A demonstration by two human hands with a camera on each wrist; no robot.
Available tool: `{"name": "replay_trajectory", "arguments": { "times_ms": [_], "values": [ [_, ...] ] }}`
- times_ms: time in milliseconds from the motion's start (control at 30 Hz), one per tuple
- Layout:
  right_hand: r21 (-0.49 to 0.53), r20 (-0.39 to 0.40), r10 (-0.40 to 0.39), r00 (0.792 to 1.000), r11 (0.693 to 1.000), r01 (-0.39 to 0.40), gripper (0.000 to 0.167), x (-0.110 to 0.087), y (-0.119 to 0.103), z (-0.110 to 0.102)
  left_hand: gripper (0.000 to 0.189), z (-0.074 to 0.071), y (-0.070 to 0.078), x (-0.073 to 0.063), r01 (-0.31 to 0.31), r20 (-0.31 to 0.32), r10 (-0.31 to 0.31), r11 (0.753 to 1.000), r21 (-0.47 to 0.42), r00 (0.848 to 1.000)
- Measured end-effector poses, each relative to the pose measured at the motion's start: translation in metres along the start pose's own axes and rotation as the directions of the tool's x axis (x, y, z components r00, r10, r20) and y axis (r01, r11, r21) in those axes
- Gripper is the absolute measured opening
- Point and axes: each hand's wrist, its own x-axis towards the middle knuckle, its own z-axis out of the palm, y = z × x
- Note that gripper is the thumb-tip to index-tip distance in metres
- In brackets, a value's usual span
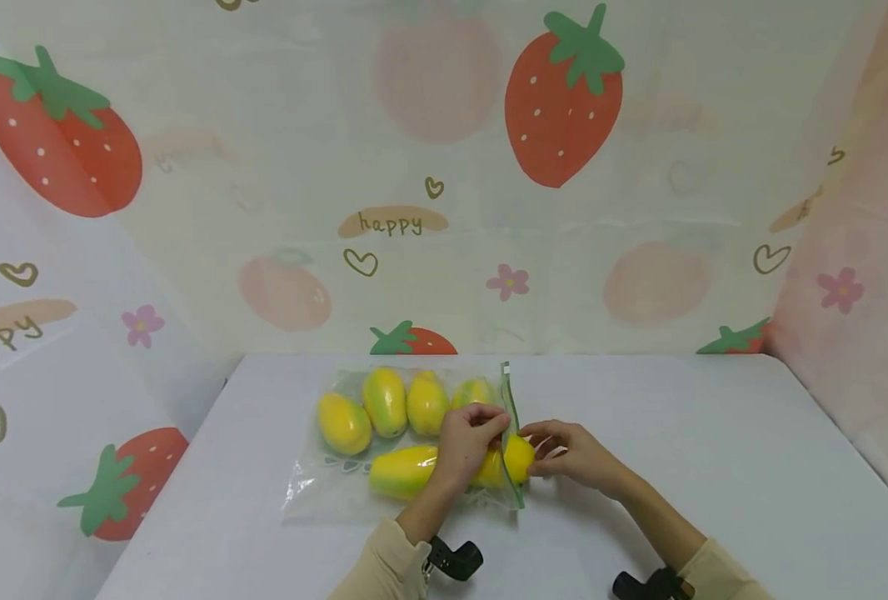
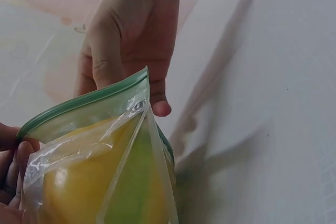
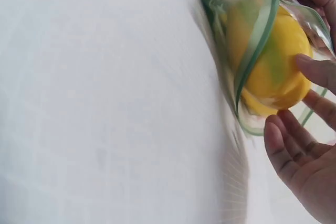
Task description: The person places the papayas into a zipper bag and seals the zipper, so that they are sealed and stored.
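A clear zip bag [image 1: 305,492] with a green seal strip [image 1: 510,396] lies on the white table, its mouth to the right. Several glossy yellow-green fruits, mango-like in shape, are inside it. At the mouth one such fruit [image 1: 519,458] pokes its rounded end out past the strip. My left hand [image 1: 465,442] reaches over the bag and pinches its rim. Beside the mouth, my right hand [image 1: 579,457] touches the protruding fruit. In the right wrist view its thumb [image 3: 315,71] rests on the yellow fruit [image 3: 278,61], with loose fingers [image 3: 283,148] spread below.
The white table [image 1: 714,467] extends on both sides of the bag. A printed strawberry backdrop [image 1: 444,167] stands behind it. Black wrist-worn cameras sit at the left wrist [image 1: 455,558] and right wrist [image 1: 646,583].
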Motion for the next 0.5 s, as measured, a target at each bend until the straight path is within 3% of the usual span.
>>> {"name": "replay_trajectory", "arguments": {
  "times_ms": [333,500],
  "values": [
    [0.075,-0.058,0.020,0.998,0.997,-0.016,0.039,0.003,0.001,0.008,0.021,-0.001,0.000,0.002,0.017,-0.003,-0.017,1.000,-0.022,1.000],
    [0.092,-0.020,-0.012,1.000,0.996,0.014,0.034,0.004,0.001,0.014,0.021,-0.001,-0.001,0.002,0.008,0.000,-0.008,1.000,-0.019,1.000]
  ]
}}
